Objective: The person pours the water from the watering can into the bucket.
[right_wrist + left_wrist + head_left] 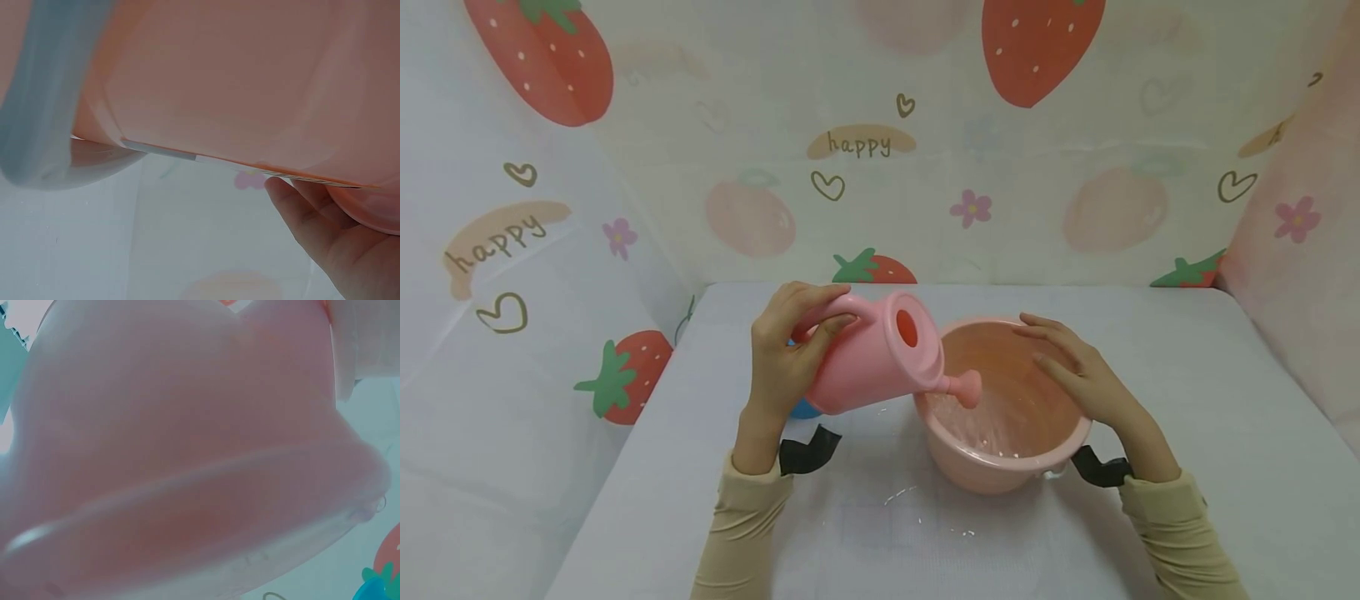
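A pink watering can is tilted, its spout over the left rim of a pink bucket. My left hand grips the can's handle, fingers and thumb curled round it. In the left wrist view the can's pink body fills most of the picture. My right hand holds the bucket's rim at the right; in the right wrist view fingers lie against its outer wall. Rippled clear water shows inside the bucket.
A blue object is mostly hidden behind the watering can. Small wet spots lie on the white tabletop in front of the bucket. Printed cloth walls stand behind and at both sides.
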### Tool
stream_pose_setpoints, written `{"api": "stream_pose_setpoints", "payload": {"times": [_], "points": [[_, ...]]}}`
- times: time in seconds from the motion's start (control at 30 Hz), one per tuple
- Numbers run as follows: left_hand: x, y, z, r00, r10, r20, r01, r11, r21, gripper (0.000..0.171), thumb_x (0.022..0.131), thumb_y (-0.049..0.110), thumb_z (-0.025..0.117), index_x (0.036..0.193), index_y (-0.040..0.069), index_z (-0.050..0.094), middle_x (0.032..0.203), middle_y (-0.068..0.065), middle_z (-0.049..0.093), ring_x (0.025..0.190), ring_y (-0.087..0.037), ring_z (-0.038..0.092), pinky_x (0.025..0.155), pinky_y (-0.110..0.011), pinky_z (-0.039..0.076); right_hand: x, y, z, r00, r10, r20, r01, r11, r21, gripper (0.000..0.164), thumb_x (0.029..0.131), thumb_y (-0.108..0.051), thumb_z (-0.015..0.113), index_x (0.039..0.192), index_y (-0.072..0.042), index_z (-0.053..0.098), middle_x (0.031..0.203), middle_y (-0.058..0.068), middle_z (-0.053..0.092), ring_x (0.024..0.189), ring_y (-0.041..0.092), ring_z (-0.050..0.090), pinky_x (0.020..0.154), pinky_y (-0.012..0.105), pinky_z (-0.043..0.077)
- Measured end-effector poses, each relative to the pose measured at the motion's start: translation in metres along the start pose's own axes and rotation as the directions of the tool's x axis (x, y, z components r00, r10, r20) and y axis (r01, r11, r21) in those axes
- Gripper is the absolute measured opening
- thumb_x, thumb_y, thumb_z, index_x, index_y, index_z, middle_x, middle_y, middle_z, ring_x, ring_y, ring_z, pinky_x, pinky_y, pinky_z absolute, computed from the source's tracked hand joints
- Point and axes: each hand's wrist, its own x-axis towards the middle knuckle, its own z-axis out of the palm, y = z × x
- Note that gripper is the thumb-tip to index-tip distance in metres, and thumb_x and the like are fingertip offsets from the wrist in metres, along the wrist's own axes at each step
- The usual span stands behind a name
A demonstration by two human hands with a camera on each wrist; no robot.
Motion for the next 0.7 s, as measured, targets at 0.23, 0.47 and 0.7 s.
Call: {"api": "stream_pose_setpoints", "payload": {"times": [0.23, 0.47, 0.7], "points": [[-0.001, 0.0, 0.001, 1.0, -0.002, -0.001, 0.002, 1.0, -0.003, 0.031, 0.084, 0.026, 0.068, 0.104, 0.002, 0.067, 0.09, -0.01, 0.065, 0.088, -0.019, 0.057, 0.075, -0.024, 0.048, 0.001, 0.002, 0.0, 1.0, -0.001, -0.004, 0.001, 1.0, -0.008, 0.043, 0.091, -0.001, 0.054, 0.131, -0.014, 0.05, 0.144, 0.008, 0.038, 0.136, 0.028, 0.029, 0.103, 0.059, 0.026], [-0.001, -0.001, 0.003, 1.0, -0.004, -0.006, 0.004, 1.0, -0.013, 0.03, 0.084, 0.026, 0.068, 0.104, 0.003, 0.067, 0.088, -0.009, 0.066, 0.087, -0.019, 0.057, 0.072, -0.024, 0.048, 0.0, 0.002, 0.001, 1.0, -0.004, -0.008, 0.004, 1.0, -0.001, 0.042, 0.091, -0.002, 0.054, 0.131, -0.015, 0.051, 0.144, 0.007, 0.038, 0.136, 0.028, 0.029, 0.103, 0.059, 0.025], [-0.002, -0.003, 0.004, 1.0, -0.012, -0.01, 0.011, 1.0, -0.013, 0.031, 0.083, 0.027, 0.069, 0.103, 0.003, 0.067, 0.089, -0.009, 0.066, 0.087, -0.019, 0.057, 0.073, -0.025, 0.047, 0.0, -0.014, -0.001, 1.0, 0.01, -0.006, -0.01, 1.0, -0.006, 0.04, 0.091, -0.001, 0.052, 0.131, -0.01, 0.051, 0.144, 0.011, 0.038, 0.135, 0.032, 0.029, 0.103, 0.061, 0.025]]}}
